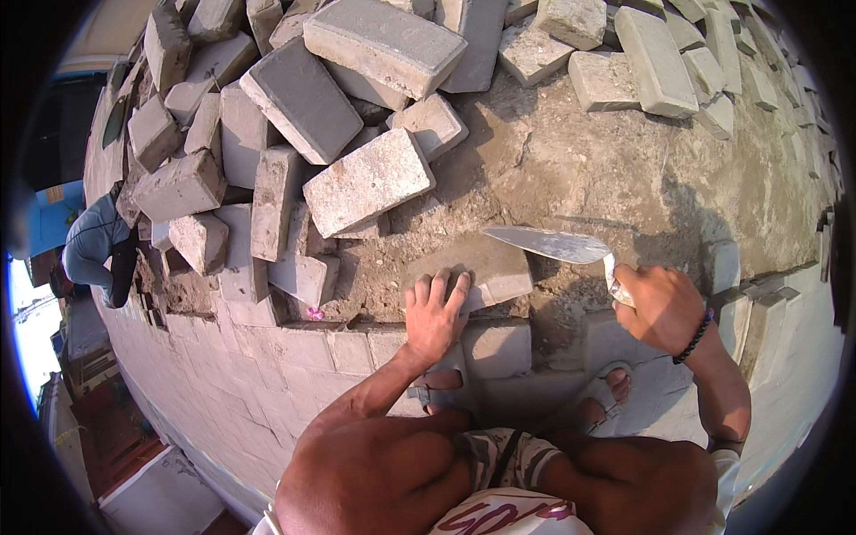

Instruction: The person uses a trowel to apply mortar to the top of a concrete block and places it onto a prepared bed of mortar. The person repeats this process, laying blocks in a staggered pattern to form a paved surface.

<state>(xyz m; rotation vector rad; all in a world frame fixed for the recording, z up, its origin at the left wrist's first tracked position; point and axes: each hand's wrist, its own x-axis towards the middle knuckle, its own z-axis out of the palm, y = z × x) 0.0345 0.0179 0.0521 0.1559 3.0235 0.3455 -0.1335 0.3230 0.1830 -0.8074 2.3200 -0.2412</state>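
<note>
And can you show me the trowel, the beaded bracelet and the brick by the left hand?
Trowel [560,247]: head view, on its flat metal blade.
Beaded bracelet [697,341]: head view, on its dark beads.
Brick [490,267] by the left hand [434,316]: head view, on its top face.

Heaped grey blocks [383,45], bare sandy soil [571,169] and laid pavers [205,366] show an outdoor paving site.
</note>
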